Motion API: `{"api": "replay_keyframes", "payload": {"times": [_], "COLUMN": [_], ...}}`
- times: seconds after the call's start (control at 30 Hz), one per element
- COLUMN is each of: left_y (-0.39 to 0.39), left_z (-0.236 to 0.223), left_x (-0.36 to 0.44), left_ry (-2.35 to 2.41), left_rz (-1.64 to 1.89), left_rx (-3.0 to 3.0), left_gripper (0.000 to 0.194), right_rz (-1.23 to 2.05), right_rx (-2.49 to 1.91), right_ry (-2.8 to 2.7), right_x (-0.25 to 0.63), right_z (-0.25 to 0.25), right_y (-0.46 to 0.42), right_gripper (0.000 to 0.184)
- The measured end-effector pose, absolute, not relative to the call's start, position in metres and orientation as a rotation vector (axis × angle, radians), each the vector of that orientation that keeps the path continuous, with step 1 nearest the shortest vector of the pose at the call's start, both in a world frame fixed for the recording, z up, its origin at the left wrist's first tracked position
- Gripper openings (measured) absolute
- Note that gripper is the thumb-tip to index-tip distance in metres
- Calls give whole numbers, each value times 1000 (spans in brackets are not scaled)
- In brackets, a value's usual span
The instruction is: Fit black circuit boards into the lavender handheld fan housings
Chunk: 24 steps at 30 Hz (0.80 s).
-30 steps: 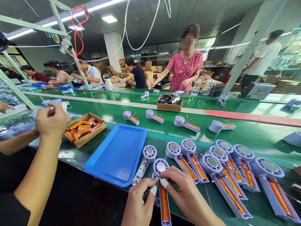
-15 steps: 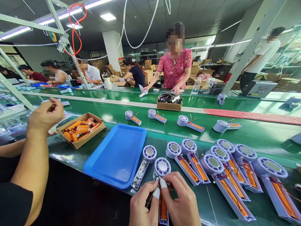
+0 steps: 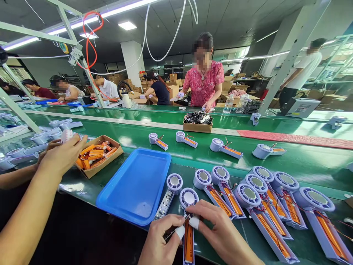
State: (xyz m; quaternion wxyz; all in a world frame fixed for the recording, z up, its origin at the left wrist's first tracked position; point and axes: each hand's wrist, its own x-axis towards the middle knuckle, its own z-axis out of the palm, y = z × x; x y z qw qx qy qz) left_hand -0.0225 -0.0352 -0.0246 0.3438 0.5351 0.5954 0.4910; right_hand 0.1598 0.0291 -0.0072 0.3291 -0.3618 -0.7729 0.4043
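- My left hand (image 3: 161,241) and right hand (image 3: 220,233): fingers (image 3: 193,222) close together, clamped on what I can't tell.
- Orange battery (image 3: 189,244) lies in a fan housing (image 3: 189,198) on the green tabletop (image 3: 289,162).
- I'd judge it light and stiff, best held by the housing's sides.

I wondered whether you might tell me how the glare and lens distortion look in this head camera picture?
In the head view, ceiling lights leave pale glare patches on the glossy green conveyor belt; the wide lens makes the overhead white frame lean and curve near the edges; the blue tray stays sharp.
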Motion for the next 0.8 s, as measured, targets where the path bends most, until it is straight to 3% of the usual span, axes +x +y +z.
{"api": "replay_keyframes", "payload": {"times": [0.13,0.33,0.47,0.63,0.7,0.8], "left_y": [-30,-32,-23,18,24,14], "left_z": [-22,-3,53,130,136,109], "left_x": [-27,-5,-13,-84,-96,-74], "left_ry": [1530,1584,1623,1613,1598,1568], "left_rz": [1257,1290,1384,1506,1500,1422], "left_rx": [1350,1373,1437,1271,1244,1238], "left_gripper": [16,24,29,52,45,30], "right_rz": [1136,1003,1330,1643,1733,1781], "right_rx": [-897,-1036,-1117,-1064,-1018,-989], "right_ry": [-2070,-2048,-1898,-1516,-1336,-1168], "right_x": [159,152,160,166,166,165], "right_z": [1,1,6,-6,-11,-12], "right_y": [33,27,25,25,25,20], "right_gripper": [20,21,37,28,26,23]}}
